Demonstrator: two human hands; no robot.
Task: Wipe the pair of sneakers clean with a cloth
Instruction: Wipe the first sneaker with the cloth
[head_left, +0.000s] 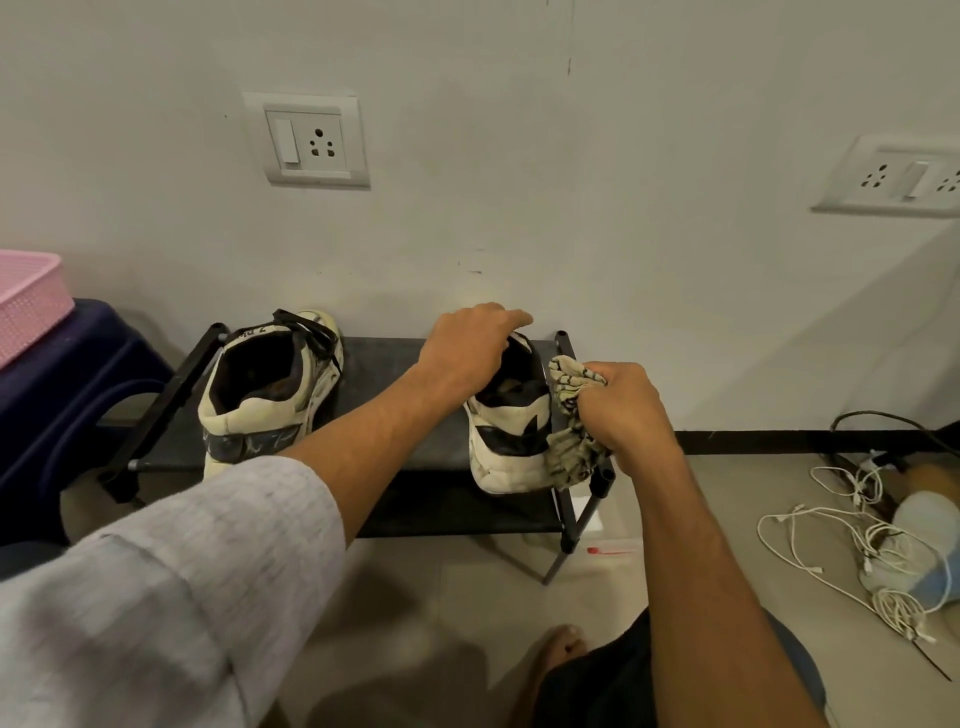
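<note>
**Wiping a shoe**

At the rack's (384, 364) right edge, the left hand (467, 343) grips the right shoe's (511, 441) top, hiding its toe. The right hand (618, 410) squeezes the cloth (566, 447) against its side. The left shoe (260, 395) sits at the rack's left end, bare shelf between.

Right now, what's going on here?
A person is cleaning sneakers on a low black rack by the wall. The left hand holds the right sneaker from above, fingers curled over its opening. The right hand grips a bunched cloth against that sneaker's outer side. The left sneaker stands untouched at the rack's other end.
</note>
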